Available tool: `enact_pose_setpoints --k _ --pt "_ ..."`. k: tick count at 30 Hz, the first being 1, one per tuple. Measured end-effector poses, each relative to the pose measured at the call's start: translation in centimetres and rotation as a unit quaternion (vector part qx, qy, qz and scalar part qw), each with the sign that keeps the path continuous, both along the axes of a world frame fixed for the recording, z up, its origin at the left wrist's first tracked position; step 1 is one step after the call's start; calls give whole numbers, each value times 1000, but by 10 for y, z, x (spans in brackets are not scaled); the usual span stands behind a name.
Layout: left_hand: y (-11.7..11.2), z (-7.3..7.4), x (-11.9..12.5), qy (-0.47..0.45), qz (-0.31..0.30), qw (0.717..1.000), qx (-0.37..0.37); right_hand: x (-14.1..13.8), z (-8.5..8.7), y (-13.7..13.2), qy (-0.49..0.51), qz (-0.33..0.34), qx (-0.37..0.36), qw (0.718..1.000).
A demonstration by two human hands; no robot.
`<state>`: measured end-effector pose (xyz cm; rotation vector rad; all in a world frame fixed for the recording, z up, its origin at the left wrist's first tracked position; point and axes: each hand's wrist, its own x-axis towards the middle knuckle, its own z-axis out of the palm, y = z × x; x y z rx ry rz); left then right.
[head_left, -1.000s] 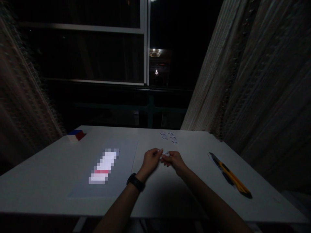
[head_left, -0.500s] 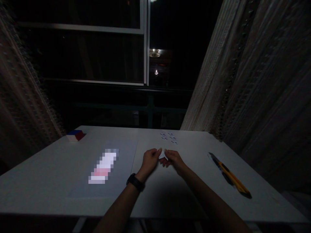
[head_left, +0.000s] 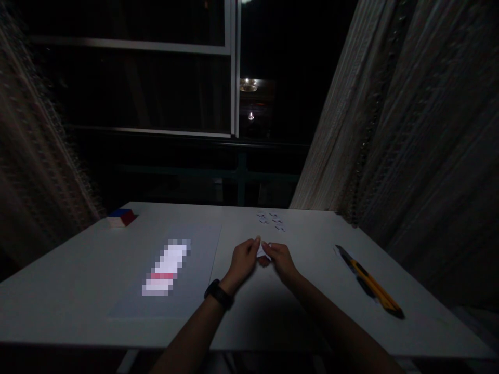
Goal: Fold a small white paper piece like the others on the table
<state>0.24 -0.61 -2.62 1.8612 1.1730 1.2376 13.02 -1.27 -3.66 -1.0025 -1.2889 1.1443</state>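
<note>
Between my two hands is a small piece of white paper point(head_left: 262, 252), held above the middle of the white table point(head_left: 249, 322). My left hand point(head_left: 244, 257), with a dark band on its wrist, pinches the paper's left side. On the other side, the thumb and fingers of my right hand point(head_left: 281, 259) close on it. My fingers hide most of the piece. Just beyond my hands, several small white paper pieces point(head_left: 271, 221) with dark marks lie on the tabletop.
A yellow and black utility knife point(head_left: 370, 283) lies at the right, its blade end pointing away. At the left a bright pixelated screen point(head_left: 166, 267) rests on a pale sheet point(head_left: 128, 304). A coloured cube point(head_left: 120, 217) sits at the back left. Curtains point(head_left: 331, 119) flank the dark window.
My thumbs have shifted slightly on the paper, and the right hand's fingers have curled further under it. Both hands stay at the same place over the table.
</note>
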Motion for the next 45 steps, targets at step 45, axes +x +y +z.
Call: enact_pose_setpoints --k 45 --pt "2 6 -6 -65 36 994 81 10 14 0 -119 -127 176 969"
